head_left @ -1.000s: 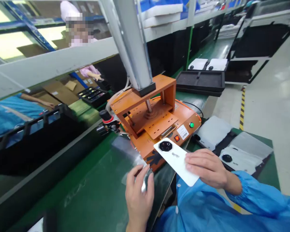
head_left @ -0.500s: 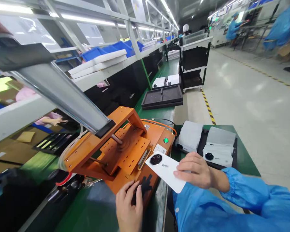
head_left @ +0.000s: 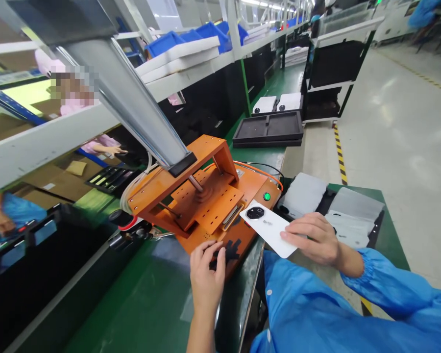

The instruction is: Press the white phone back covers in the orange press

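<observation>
My right hand pinches the lower end of a white phone back cover between thumb and fingers. The cover is tilted over the front right edge of an orange press, its round black camera ring at the far end. Beside the front of the press base, my left hand has its fingers bent and the thumb apart, with nothing visible between them. Black tape patches mark the base there. Under the raised press plate, a metal-edged fixture shows in part.
Stacks of wrapped white covers stand in dark trays at the right. Behind the press lie black trays on the green bench. A thick cylinder rises above the press. Other people's hands show at the left.
My view has turned, so the press and bench sit farther right and higher. Both hands keep nearly the same places beside the press, the cover still in my right.
</observation>
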Demonstrator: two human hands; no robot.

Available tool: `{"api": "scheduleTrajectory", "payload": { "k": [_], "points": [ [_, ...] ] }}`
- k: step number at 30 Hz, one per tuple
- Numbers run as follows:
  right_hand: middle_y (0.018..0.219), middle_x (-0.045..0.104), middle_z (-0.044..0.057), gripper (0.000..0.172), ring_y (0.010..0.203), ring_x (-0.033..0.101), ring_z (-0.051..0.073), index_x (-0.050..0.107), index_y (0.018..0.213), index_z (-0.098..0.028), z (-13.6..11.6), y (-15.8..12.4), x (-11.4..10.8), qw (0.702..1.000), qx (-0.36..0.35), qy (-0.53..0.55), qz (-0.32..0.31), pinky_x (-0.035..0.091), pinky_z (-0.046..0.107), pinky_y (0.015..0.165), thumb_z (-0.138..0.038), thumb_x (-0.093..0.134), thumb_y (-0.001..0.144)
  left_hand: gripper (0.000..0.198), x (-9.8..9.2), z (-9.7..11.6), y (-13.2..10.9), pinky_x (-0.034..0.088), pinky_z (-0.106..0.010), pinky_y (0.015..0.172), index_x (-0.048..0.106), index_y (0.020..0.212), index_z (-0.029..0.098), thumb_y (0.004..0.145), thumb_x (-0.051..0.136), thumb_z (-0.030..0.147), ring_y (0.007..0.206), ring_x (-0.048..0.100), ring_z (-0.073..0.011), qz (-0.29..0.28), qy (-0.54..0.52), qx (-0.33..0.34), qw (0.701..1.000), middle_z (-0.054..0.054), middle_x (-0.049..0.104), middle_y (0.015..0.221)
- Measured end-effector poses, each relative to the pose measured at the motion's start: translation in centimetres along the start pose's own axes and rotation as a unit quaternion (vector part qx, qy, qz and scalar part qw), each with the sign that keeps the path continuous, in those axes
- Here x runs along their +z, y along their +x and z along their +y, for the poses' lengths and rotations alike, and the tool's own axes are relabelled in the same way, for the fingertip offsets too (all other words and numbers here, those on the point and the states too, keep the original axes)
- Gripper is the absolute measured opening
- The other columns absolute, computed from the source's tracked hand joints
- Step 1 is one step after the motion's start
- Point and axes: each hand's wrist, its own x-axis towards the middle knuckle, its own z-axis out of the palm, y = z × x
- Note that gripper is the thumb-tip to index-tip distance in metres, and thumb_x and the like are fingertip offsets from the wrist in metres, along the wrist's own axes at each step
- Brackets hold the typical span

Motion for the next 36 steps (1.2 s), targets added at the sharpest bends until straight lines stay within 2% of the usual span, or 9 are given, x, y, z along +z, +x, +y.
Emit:
{"api": "scheduleTrajectory", "payload": {
  "k": [4,9,15,18,20,22,31,36],
  "points": [
    [0.100,0.078,0.002,0.035,0.093,0.071,0.018,0.068,0.127,-0.035,0.3,-0.5,0.0,1.000,0.018,-0.010,-0.005,0.056,0.037,0.078,-0.020,0.051,0.101,0.019,0.0,0.6,0.3,0.050,-0.040,0.098,0.074,0.107,0.024,0.096,0.061,0.033,0.109,0.062,-0.0223,0.009,-0.015,-0.021,1.000,-0.007,0.068,0.110],
    [0.102,0.078,0.003,0.034,0.095,0.071,0.018,0.070,0.126,-0.032,0.7,-0.9,-0.2,1.000,0.004,-0.019,-0.011,0.055,0.037,0.079,-0.020,0.051,0.100,0.016,0.2,1.7,0.6,0.049,-0.041,0.097,0.074,0.104,0.023,0.096,0.061,0.030,0.103,0.064,-0.0215,0.027,0.000,0.003,1.000,-0.006,0.070,0.106],
    [0.100,0.077,0.003,0.032,0.093,0.070,0.017,0.070,0.126,-0.029,0.8,-0.8,-0.2,1.000,0.008,-0.021,-0.004,0.054,0.035,0.079,-0.018,0.054,0.100,0.017,0.9,2.6,0.3,0.054,-0.027,0.074,0.071,0.111,0.020,0.096,0.062,0.024,0.076,0.065,-0.0117,0.001,-0.012,0.043,0.999,-0.005,0.068,0.105],
    [0.101,0.077,0.004,0.030,0.093,0.070,0.017,0.071,0.123,-0.025,0.9,-0.8,-0.2,1.000,0.003,-0.025,0.004,0.053,0.034,0.080,-0.017,0.054,0.100,0.020,1.1,2.8,0.9,0.055,-0.027,0.082,0.069,0.115,0.021,0.096,0.062,0.020,0.088,0.068,-0.0130,-0.007,0.011,0.080,0.997,-0.006,0.069,0.112],
    [0.100,0.077,0.005,0.028,0.093,0.070,0.017,0.072,0.121,-0.022,0.9,-0.9,-0.1,1.000,0.002,-0.024,0.007,0.052,0.035,0.080,-0.016,0.054,0.099,0.022,1.1,2.9,1.4,0.054,-0.029,0.091,0.068,0.116,0.021,0.096,0.062,0.017,0.100,0.068,-0.0157,0.004,0.022,0.095,0.995,-0.006,0.069,0.115],
    [0.100,0.077,0.005,0.028,0.093,0.069,0.017,0.072,0.120,-0.022,1.0,-0.9,-0.1,1.000,0.004,-0.021,0.005,0.052,0.035,0.080,-0.015,0.055,0.099,0.022,1.1,2.9,1.9,0.054,-0.032,0.095,0.068,0.116,0.021,0.096,0.061,0.016,0.105,0.067,-0.0170,0.016,0.026,0.101,0.994,-0.006,0.070,0.114],
    [0.101,0.077,0.004,0.031,0.094,0.069,0.017,0.071,0.123,-0.025,1.1,-1.3,0.0,1.000,0.011,-0.023,0.004,0.052,0.034,0.080,-0.017,0.053,0.100,0.022,1.3,3.4,2.1,0.054,-0.034,0.092,0.069,0.114,0.020,0.094,0.063,0.014,0.101,0.065,-0.0188,0.028,0.044,0.129,0.990,-0.008,0.069,0.109],
    [0.102,0.077,0.004,0.030,0.095,0.069,0.017,0.071,0.122,-0.026,1.3,-1.6,0.2,1.000,0.012,-0.024,0.002,0.052,0.034,0.080,-0.018,0.052,0.101,0.032,1.2,2.9,2.5,0.054,-0.034,0.090,0.067,0.123,0.017,0.092,0.065,0.012,0.099,0.067,-0.0213,0.059,0.151,0.181,0.970,-0.012,0.069,0.111]
  ]
}}
